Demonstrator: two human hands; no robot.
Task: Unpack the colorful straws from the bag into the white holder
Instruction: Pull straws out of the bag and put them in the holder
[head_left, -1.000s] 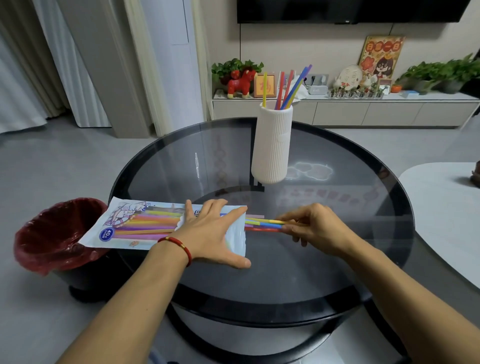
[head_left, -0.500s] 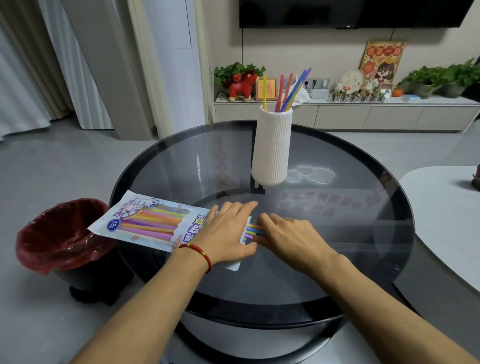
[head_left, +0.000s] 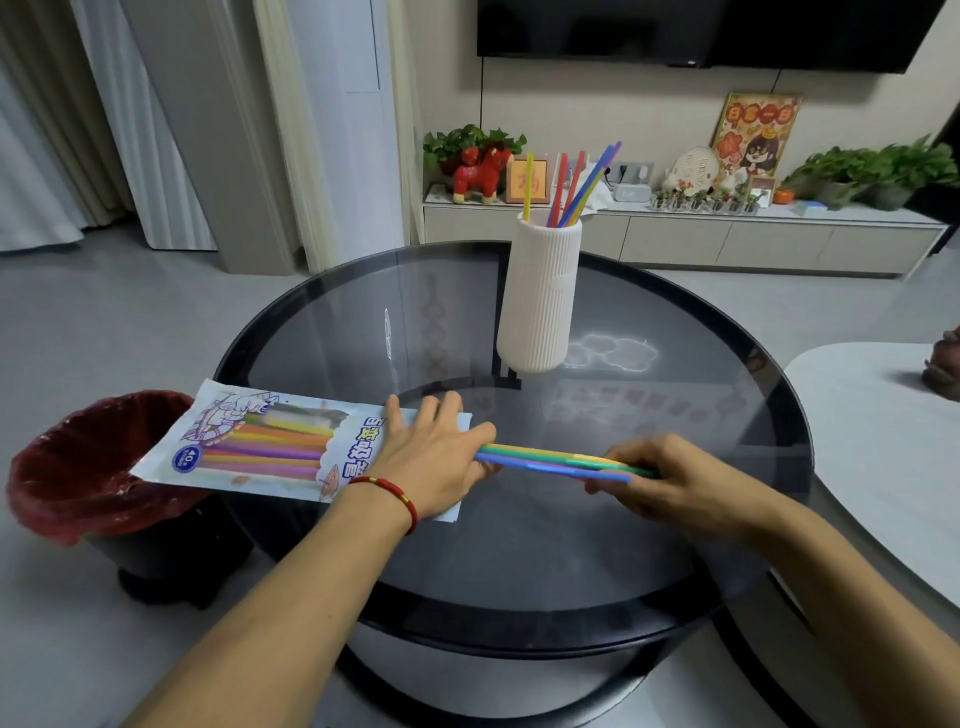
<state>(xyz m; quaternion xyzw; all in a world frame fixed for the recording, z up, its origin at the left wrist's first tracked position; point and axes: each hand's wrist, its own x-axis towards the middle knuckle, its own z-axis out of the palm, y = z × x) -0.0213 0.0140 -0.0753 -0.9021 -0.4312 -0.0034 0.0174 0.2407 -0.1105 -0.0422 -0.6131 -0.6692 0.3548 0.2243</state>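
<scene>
The straw bag (head_left: 260, 441) lies flat on the left of the round glass table (head_left: 675, 519), with several colorful straws inside. My left hand (head_left: 436, 457) presses flat on the bag's open right end. My right hand (head_left: 680, 483) pinches a small bundle of straws (head_left: 550, 460), yellow, green, blue and purple, drawn partway out of the bag to the right. The white ribbed holder (head_left: 540, 296) stands upright at the table's far middle and holds several straws (head_left: 571, 182).
A bin with a red liner (head_left: 88, 467) sits on the floor just left of the table, under the bag's overhanging end. A white table (head_left: 883, 441) edge lies to the right. A low cabinet with plants and ornaments runs along the far wall.
My right hand went in to the bag's mouth, gripped a bundle of straws and has pulled it out to the right. My left hand keeps pressing on the bag.
</scene>
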